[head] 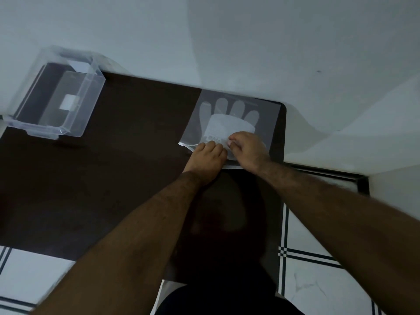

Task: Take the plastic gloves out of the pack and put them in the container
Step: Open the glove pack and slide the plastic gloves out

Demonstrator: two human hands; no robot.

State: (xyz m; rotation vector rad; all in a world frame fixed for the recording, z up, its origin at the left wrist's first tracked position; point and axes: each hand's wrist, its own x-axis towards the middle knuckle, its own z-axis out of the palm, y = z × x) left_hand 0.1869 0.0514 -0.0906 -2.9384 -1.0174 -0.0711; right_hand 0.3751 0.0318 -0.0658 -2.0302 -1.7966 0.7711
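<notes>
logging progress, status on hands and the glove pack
Left hand and right hand both pinching near edge of glove pack. Gloves not out yet. Container far left, nothing in it, path clear.

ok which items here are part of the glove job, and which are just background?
Job:
- pack of plastic gloves, lying flat on the table's far right
- clear container, open and empty, far left corner
- left hand and right hand, both at the pack's near edge

Background:
- dark table
- white wall
- tiled floor
</notes>
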